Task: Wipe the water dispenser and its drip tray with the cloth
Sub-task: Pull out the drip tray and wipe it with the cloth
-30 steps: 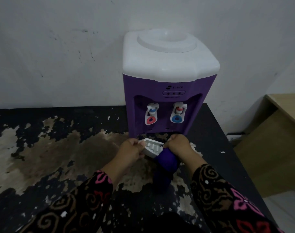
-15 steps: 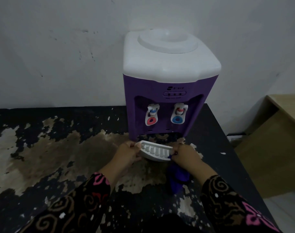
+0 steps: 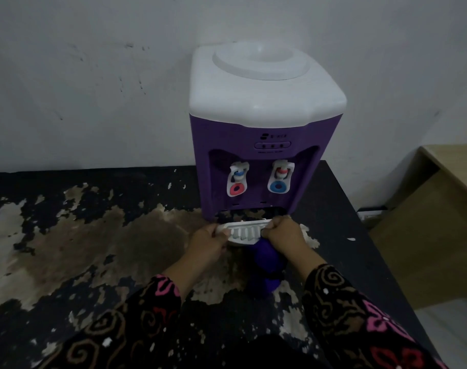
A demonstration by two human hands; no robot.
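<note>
Drip tray (image 3: 243, 231): white, slatted, held just before the base of the water dispenser (image 3: 264, 166) | left hand (image 3: 208, 242): curled round the tray's left end | right hand (image 3: 285, 235): curled round its right end, blue cloth (image 3: 267, 262) bunched beneath | table (image 3: 67, 235): black, peeling, dispenser stood at back right.

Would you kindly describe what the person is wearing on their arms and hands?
The left hand and right hand are bare: no gloves, rings or watch visible. The left sleeve and right sleeve are long and black, printed with brown swirls and pink and red floral shapes.
</note>
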